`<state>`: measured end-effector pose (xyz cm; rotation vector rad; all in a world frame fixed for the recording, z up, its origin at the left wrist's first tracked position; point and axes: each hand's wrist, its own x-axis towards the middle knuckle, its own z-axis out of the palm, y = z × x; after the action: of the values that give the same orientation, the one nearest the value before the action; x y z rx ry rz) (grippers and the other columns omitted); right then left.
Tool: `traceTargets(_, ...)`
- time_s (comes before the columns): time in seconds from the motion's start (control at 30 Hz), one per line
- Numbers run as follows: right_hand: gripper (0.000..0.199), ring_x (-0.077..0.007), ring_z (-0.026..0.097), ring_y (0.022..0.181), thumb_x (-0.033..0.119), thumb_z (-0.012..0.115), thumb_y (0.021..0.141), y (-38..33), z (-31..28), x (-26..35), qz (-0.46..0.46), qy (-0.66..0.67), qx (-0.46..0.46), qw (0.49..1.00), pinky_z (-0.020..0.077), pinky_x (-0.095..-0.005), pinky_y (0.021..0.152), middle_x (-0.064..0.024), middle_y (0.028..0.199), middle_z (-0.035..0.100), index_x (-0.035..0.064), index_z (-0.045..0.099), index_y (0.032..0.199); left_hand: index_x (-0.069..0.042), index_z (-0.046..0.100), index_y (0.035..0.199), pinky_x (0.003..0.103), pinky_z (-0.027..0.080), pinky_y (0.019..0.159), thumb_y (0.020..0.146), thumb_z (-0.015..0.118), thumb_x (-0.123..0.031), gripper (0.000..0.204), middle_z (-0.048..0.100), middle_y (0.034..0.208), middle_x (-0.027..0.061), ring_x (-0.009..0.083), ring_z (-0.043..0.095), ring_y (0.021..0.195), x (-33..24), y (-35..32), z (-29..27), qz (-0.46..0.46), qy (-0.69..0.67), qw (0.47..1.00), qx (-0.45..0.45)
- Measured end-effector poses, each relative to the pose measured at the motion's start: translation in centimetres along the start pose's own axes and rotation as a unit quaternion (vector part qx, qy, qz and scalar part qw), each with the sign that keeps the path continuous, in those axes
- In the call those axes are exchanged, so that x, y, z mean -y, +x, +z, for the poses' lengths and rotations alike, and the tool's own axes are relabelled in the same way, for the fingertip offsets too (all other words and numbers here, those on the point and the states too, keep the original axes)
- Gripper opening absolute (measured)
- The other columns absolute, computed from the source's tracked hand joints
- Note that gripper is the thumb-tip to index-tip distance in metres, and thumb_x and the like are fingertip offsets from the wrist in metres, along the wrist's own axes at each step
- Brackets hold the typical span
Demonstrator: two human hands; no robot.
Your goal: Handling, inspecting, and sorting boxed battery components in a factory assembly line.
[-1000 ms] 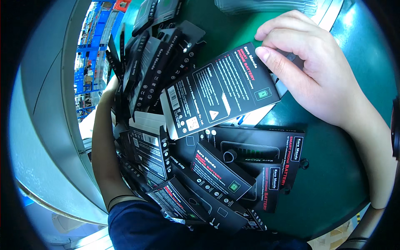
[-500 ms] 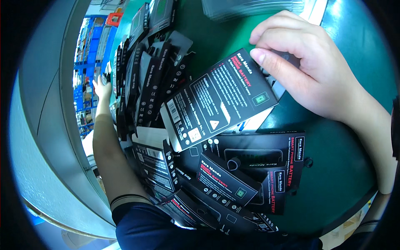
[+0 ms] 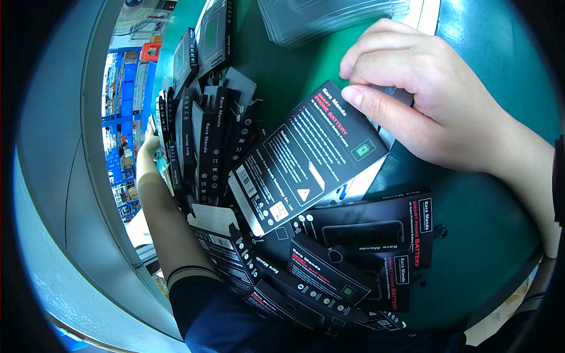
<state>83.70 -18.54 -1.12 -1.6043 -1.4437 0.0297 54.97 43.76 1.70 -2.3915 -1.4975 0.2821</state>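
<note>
My right hand (image 3: 412,94) is closed on the upper corner of a flat black cardboard box (image 3: 312,159), thumb against its printed face and fingers curled behind. The box is tilted, its white inner edge showing at the lower left. My left hand (image 3: 150,146) reaches far out on the left, against the outer side of a row of black boxes (image 3: 197,135). Its fingers are small and partly hidden there, so its grip cannot be made out. Below the held box lie more black boxes (image 3: 376,226) with hanging tabs, and one smaller black box (image 3: 326,270) on top of them.
A stack of clear plastic trays (image 3: 329,17) stands at the far side of the green table (image 3: 471,217). Two black boxes (image 3: 215,35) lie at the far left. A grey panel (image 3: 53,117) runs along my left. Blue shelving (image 3: 126,94) and a fan (image 3: 138,17) are beyond.
My left hand has moved down and slightly toward the row of boxes. My right hand still holds the same box, shifted slightly left and nearer. The view has moved a little.
</note>
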Motion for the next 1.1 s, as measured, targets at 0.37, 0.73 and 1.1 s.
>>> traceTargets(0.37, 0.009, -0.0285, 0.060, 0.089, 0.005, 0.065, 0.087, -0.6, 0.7, -0.1, -0.077, 0.012, 0.016, 0.997, 0.0485, -0.0367, 0.076, -0.0139, 0.091, 0.065, -0.0042, 0.064, 0.085, -0.022, 0.025, 0.156, 0.051, 0.014, 0.119, 0.092, 0.053, -0.052, 0.076, 0.015, 0.164, 0.0174, 0.0360, 0.019, 0.149, -3.7, -5.7, -4.5, -0.151, -0.117, 0.969, 0.156)
traceTargets(0.73, 0.010, -0.0283, 0.060, 0.093, 0.006, 0.064, 0.088, -1.1, 1.1, -0.7, -0.067, 0.030, 0.031, 0.997, 0.0481, -0.0363, 0.079, -0.0145, 0.098, 0.065, -0.0034, 0.063, 0.085, -0.002, 0.052, 0.140, 0.035, 0.035, 0.106, 0.096, 0.049, -0.052, 0.067, 0.059, 0.135, 0.0109, 0.0217, 0.052, 0.124, 3.7, -9.7, -0.1, 0.043, -0.420, 0.885, 0.194)
traceTargets(1.1, 0.015, -0.0278, 0.059, 0.099, 0.010, 0.062, 0.092, -1.4, 1.2, -0.6, -0.033, 0.017, 0.051, 0.998, 0.0485, -0.0353, 0.081, -0.0151, 0.107, 0.064, -0.0034, 0.065, 0.087, -0.001, 0.059, 0.125, 0.043, 0.047, 0.089, 0.089, 0.045, -0.055, 0.067, 0.064, 0.110, 0.0207, 0.0296, 0.061, 0.101, -1.3, -19.2, 0.3, -0.085, -0.426, 0.891, 0.131)
